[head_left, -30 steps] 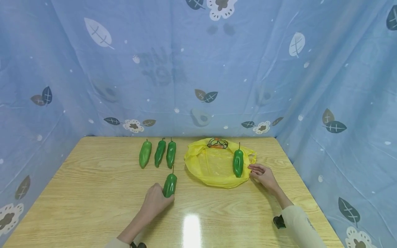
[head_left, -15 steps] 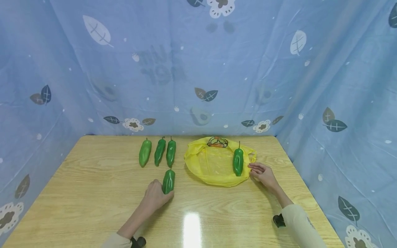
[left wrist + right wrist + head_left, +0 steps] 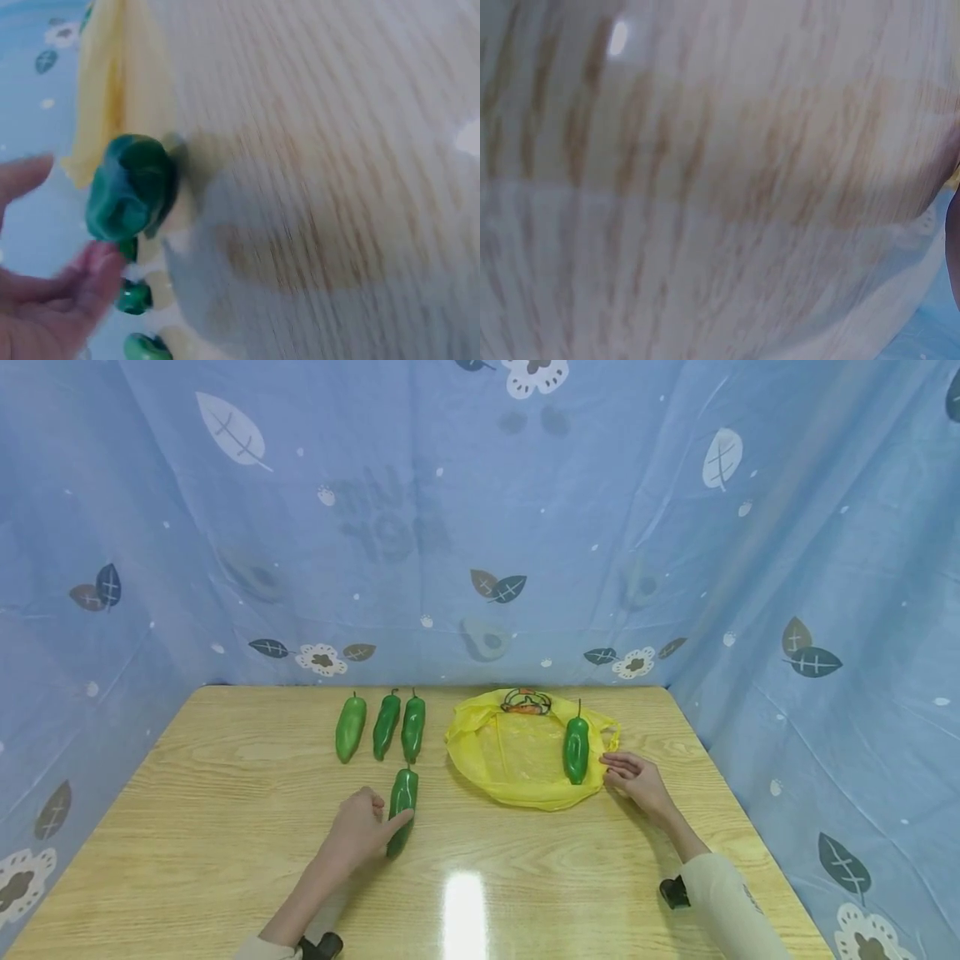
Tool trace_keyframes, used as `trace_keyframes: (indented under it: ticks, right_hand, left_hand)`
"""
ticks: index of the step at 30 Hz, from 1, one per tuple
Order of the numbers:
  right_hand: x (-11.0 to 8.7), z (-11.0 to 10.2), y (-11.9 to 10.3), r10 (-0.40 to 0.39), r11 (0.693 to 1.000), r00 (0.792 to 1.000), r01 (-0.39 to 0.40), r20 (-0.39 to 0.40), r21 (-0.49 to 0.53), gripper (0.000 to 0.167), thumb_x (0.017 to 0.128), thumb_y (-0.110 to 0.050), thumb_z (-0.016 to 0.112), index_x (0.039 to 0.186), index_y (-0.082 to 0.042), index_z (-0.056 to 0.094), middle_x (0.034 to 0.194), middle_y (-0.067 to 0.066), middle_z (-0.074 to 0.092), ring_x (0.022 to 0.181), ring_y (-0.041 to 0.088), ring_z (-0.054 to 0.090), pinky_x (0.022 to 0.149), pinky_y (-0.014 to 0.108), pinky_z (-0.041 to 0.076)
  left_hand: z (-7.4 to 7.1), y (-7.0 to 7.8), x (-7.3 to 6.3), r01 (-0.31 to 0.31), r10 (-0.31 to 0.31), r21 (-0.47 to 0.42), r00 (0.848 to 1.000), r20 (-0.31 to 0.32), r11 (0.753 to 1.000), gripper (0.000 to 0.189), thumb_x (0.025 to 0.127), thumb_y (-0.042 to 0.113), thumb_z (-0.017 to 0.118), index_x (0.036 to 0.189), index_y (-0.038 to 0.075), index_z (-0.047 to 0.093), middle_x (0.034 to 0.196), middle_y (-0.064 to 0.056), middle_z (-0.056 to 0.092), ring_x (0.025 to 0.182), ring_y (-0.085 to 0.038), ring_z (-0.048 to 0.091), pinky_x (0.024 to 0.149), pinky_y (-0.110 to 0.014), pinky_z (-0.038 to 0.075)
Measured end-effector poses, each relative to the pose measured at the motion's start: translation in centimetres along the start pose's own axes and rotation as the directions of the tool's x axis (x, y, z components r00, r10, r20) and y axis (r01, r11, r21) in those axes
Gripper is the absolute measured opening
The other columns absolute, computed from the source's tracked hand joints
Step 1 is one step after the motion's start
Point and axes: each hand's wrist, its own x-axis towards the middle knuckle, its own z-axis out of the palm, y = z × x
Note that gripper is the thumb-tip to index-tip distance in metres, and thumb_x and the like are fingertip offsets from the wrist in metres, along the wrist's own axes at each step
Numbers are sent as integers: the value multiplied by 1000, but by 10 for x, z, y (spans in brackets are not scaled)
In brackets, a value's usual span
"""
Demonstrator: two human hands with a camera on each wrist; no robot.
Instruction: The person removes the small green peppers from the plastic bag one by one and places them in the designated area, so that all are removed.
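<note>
In the head view my left hand (image 3: 356,831) is beside a long green pepper (image 3: 405,787) on the table, its thumb overlapping the pepper. The left wrist view shows that hand (image 3: 52,307) with thumb and fingers spread apart, fingertips right at the pepper's blunt end (image 3: 129,187). My right hand (image 3: 641,789) pinches the right rim of a yellow plastic bag (image 3: 468,752), which lies spread out. Another green pepper (image 3: 576,750) lies on the bag's right part, stem away from me. Only a dark sliver of the right hand enters the right wrist view.
Farther back on the left, a lighter green pepper (image 3: 350,728) and two darker ones (image 3: 386,725) (image 3: 413,727) lie in a row. The wooden table (image 3: 225,827) ends against a blue patterned curtain (image 3: 337,527) at the back and sides.
My left hand has brought the pepper slightly left and laid it down, then loosened its fingers and drawn back to the left. The right hand, the bag and the other peppers keep their places.
</note>
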Motion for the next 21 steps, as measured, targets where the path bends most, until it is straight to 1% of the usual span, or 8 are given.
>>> trace_keyframes:
  ticks: [3, 5, 7, 9, 11, 14, 17, 21]
  right_hand:
    - [1, 0, 0, -4, 1000, 1000, 4, -1, -3, 43, 90, 5, 61, 129, 17, 46, 128, 37, 49, 101, 1, 60, 87, 16, 50]
    - [0, 0, 1, -4, 1000, 1000, 4, -8, -3, 43, 90, 5, 61, 128, 17, 46, 128, 38, 49, 101, 1, 60, 87, 16, 50]
    - [-1, 0, 1, 1, 1000, 1000, -1, -16, 6, 43, 90, 5, 61, 128, 18, 46, 128, 38, 49, 100, 0, 60, 86, 16, 50]
    - [-2, -1, 3, 4, 1000, 1000, -4, -20, 17, 43, 90, 6, 61, 128, 18, 46, 128, 38, 49, 100, 0, 60, 86, 16, 50]
    - [-3, -1, 5, 2, 1000, 1000, -2, -10, 22, 44, 90, 5, 61, 129, 18, 45, 128, 38, 48, 101, 0, 60, 87, 17, 50]
    - [-2, 0, 7, -6, 1000, 1000, 6, 3, 21, 44, 91, 3, 61, 129, 17, 45, 129, 37, 49, 102, 1, 60, 88, 17, 50]
    - [0, 0, 8, -12, 1000, 1000, 12, -7, 18, 44, 90, 2, 62, 128, 17, 46, 128, 37, 49, 102, 1, 60, 88, 17, 50]
    - [2, 0, 6, -12, 999, 1000, 13, -22, 35, 43, 89, 6, 62, 127, 17, 47, 127, 37, 50, 100, 1, 61, 87, 17, 50]
  left_hand:
    - [-1, 6, 2, -113, 97, -110, 985, -143, 987, 35, 85, 20, 73, 101, -9, 64, 93, -16, 67, 86, -28, 65, 76, -40, 56]
    - [3, 11, 3, -153, 107, -232, 974, -201, 961, 26, 86, 14, 73, 102, -5, 67, 98, -15, 70, 91, -29, 67, 81, -39, 56]
    - [10, 19, 6, -141, 68, -387, 978, -197, 911, 23, 87, 13, 71, 105, -2, 69, 102, -14, 71, 96, -28, 67, 84, -35, 56]
    - [18, 28, 8, -80, -4, -529, 988, -155, 845, 25, 88, 15, 70, 107, 0, 69, 106, -13, 70, 99, -26, 66, 85, -30, 55]
    - [27, 37, 11, -23, -65, -628, 991, -118, 778, 26, 88, 16, 70, 109, 0, 69, 109, -13, 69, 102, -25, 66, 84, -26, 54]
    - [38, 50, 17, -10, -103, -702, 987, -119, 712, 27, 86, 13, 72, 109, -1, 69, 111, -15, 68, 103, -26, 66, 84, -24, 54]
    - [46, 63, 24, -43, -102, -737, 983, -151, 675, 29, 84, 12, 74, 109, -1, 69, 111, -14, 69, 103, -25, 66, 84, -23, 54]
    - [56, 78, 32, -93, -92, -757, 976, -199, 646, 30, 82, 14, 76, 108, 0, 71, 109, -12, 70, 101, -24, 67, 83, -22, 54]
